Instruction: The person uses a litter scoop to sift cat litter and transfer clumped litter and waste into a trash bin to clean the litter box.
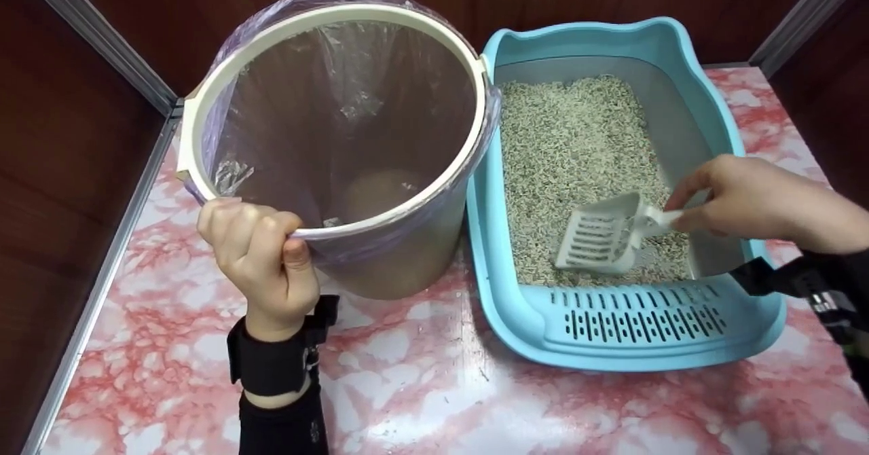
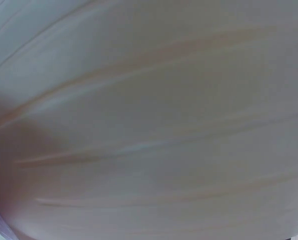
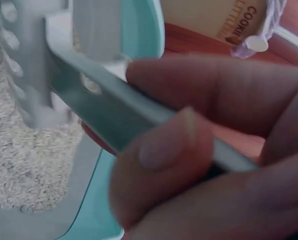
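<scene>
My left hand [image 1: 261, 255] grips the near rim of a cream waste bin [image 1: 407, 244] lined with a thin purple bag [image 1: 326, 102]; the bin tilts toward me. The bin wall [image 2: 149, 120] fills the left wrist view. To its right sits a light blue litter box [image 1: 638, 326] filled with pale grey litter [image 1: 577, 142]. My right hand [image 1: 740, 197] pinches the handle of a white slotted scoop [image 1: 601, 234], whose blade rests on the litter near the box's front. Up close, the scoop handle [image 3: 114, 107] runs between my thumb and fingers [image 3: 163, 145].
Both containers stand on a pink and white marbled tabletop [image 1: 421, 387]. Dark wooden walls with metal trim [image 1: 102, 41] close the space at the back and left. A pale lump lies at the bottom of the bin [image 1: 373, 193].
</scene>
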Demonstrator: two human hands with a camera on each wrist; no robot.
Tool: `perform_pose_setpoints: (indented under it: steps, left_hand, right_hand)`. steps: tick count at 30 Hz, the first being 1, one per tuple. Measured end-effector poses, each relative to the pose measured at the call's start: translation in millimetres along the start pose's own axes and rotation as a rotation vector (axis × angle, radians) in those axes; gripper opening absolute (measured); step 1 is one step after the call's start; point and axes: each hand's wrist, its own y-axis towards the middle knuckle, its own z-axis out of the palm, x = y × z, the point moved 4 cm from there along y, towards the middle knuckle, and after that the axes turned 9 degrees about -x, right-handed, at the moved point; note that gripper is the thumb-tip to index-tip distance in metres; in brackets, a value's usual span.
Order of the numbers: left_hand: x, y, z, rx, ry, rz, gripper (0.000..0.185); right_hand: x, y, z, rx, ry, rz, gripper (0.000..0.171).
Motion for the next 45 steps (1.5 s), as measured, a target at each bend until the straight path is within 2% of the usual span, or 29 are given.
perform_pose_setpoints:
  steps: [3,7,14,18,24,35,45]
  left_hand:
    - [0.2,0.3,0.0,-0.001,0.0,0.001,0.066]
    - [0.5,0.2,-0.6,0.006,0.003,-0.004,0.067]
    - [0.3,-0.2,-1.4,0.003,0.001,-0.001,0.067]
    - [0.6,0.0,-2.0,-0.005,0.006,-0.002,0.067]
    - [0.1,-0.9,-2.6,-0.01,0.006,-0.006,0.067]
    - [-1.3,0.4,-1.0,-0.014,0.008,-0.018,0.067]
    - [-2.4,1.1,0.2,-0.01,0.01,-0.027,0.068]
  right_hand:
    - [-1.0,0.1,1.7,0.057,-0.033,0.0,0.026]
    - [0.6,3.8,6.4,0.084,-0.033,-0.011,0.027]
    - [9.3,12.8,19.9,0.084,-0.012,-0.014,0.034]
    - [17.4,15.0,32.2,0.091,0.067,0.01,0.036]
    - [34.1,22.7,55.9,0.104,0.226,0.047,0.027]
    - [40.7,45.2,66.3,0.056,0.394,0.099,0.026]
    - [51.9,59.5,71.4,-0.06,0.449,0.204,0.023]
